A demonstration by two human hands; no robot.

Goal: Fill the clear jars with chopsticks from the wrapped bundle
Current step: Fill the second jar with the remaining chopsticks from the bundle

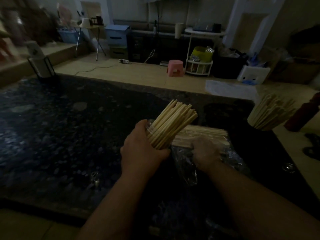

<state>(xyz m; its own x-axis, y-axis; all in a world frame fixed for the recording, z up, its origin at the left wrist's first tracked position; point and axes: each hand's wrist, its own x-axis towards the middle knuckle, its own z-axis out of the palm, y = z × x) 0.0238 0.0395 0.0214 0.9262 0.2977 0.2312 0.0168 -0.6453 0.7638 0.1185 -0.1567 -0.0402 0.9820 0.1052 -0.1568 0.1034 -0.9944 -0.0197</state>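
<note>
Your left hand [143, 149] curls round a clear jar [150, 125] packed with chopsticks [173, 122], which is tilted away to the right over the dark speckled table [69, 135]. Your right hand [206, 150] lies on the wrapped bundle [206, 133] just beside it, but blur hides whether its fingers pinch anything. A second filled jar [259, 122] stands well apart at the table's right edge.

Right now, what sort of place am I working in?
Probably a dim, cluttered room in a home rather than a workshop: a pink plastic stool and a power strip on the floor, blue storage drawers by the wall, beyond the dark table where your left hand grips a clear jar.
</note>
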